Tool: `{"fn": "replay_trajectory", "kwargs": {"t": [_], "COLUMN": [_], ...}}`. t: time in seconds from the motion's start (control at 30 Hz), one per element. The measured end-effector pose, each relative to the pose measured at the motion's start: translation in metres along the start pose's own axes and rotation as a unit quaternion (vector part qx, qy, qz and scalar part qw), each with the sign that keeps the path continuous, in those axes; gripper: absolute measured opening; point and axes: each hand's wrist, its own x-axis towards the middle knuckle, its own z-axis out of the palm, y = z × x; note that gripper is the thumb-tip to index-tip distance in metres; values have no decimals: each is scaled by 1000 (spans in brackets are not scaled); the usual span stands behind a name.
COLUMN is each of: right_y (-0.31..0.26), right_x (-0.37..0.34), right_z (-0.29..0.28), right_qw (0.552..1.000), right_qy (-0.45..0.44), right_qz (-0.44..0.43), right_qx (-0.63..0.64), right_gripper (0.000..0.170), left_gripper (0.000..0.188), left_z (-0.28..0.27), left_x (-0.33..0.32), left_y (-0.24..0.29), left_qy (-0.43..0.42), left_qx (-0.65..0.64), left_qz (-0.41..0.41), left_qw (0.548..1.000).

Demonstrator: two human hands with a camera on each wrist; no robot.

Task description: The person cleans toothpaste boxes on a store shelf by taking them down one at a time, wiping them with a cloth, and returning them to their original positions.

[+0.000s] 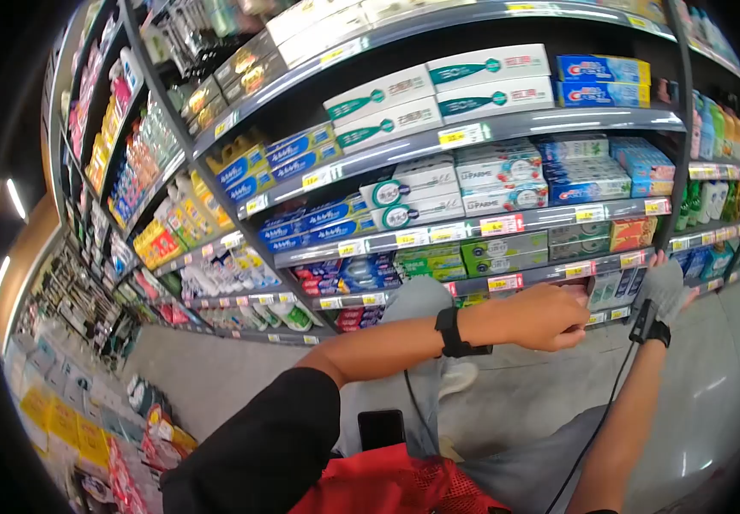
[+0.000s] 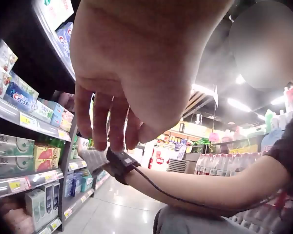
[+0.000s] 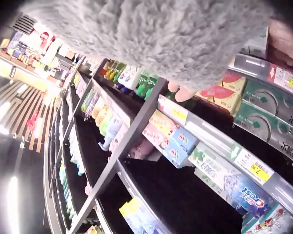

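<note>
Hanging near right hand [image 1: 663, 284]: left hand [image 1: 547, 317], fingers [image 2: 102, 117] loosely bent.

The right fingers [image 3: 184, 93] are backed by grey cloth [image 3: 146, 36] with a rough, fluffy pile. Above them, Crest cartons [image 1: 591, 70] are made of smooth, slightly shiny printed paperboard. Just above the fingers, a shelf edge [image 1: 550, 218] is faced with glossy plastic. Below them, floor tiles [image 1: 721, 385] are polished, with light streaks reflected.
</note>
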Motion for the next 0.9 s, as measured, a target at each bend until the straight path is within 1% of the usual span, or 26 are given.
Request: {"fn": "replay_trajectory", "kwargs": {"t": [0.03,0.1,0.13,0.17,0.2,0.23,0.3,0.33,0.37,0.43,0.47,0.5,0.57,0.6,0.63,0.67,0.7,0.77,0.8,0.83,0.9], "right_y": [-10,-26,-34,-41,-43,-44,-37,-40,-49,-63,-57,-45,-20,1,13,31,51,77,79,87,104], "right_x": [-5,-7,-9,-11,-10,-7,-11,-17,-26,-39,-45,-45,-43,-51,-54,-49,-48,-40,-34,-31,-37], "right_z": [-2,7,14,23,15,7,7,5,2,3,4,2,-2,11,15,22,37,59,69,78,101], "right_qw": [990,996,998,999,1000,998,998,998,998,997,997,997,999,998,992,994,996,993,990,987,982], "right_qy": [86,61,46,28,-12,-50,-52,-42,-29,-12,1,-8,5,15,-44,-30,-16,-32,-46,-59,-66], "right_qz": [19,9,5,5,-16,-35,-12,-13,-19,-41,-35,-30,39,54,113,99,86,102,113,123,140], "right_qx": [114,71,38,-18,-9,-1,-25,-36,-47,-59,-64,-66,20,10,-19,-22,-25,-50,-68,-83,-112], "right_gripper": [114,112,111,112,112,112,112,111,111,111,110,110,109,108,107,106,105,104,103,103,102], "left_gripper": [19,19,19,17,16,16,17,23,23,26,28,28,30,30,30,31,31,32,33,33,36], "left_z": [-1,-4,0,9,16,18,24,28,36,49,57,57,55,51,43,34,29,13,15,5,-16], "left_x": [-3,-5,-5,-1,-1,-2,-4,-8,-10,-12,-15,-22,-37,-46,-59,-71,-82,-112,-133,-147,-177], "left_y": [-2,-11,-16,-20,-26,-27,-19,-17,-16,-21,-23,-29,-36,-41,-50,-57,-65,-96,-115,-128,-146], "left_qy": [11,-47,-28,-44,-62,-42,-33,-45,-37,-80,-71,-62,-54,-44,-77,-113,-108,-160,-145,-144,-226], "left_qx": [-3,22,25,38,49,47,-77,-103,-119,-139,-139,-136,-152,-154,-141,-126,-123,-54,-67,-55,-23], "left_qz": [-5,-36,-44,-54,-66,-80,-25,-15,-15,21,28,25,11,6,-44,-97,-110,-116,-174,-213,-335], "left_qw": [1000,998,998,997,995,995,996,994,992,987,987,988,987,987,986,981,980,979,972,965,914]}}
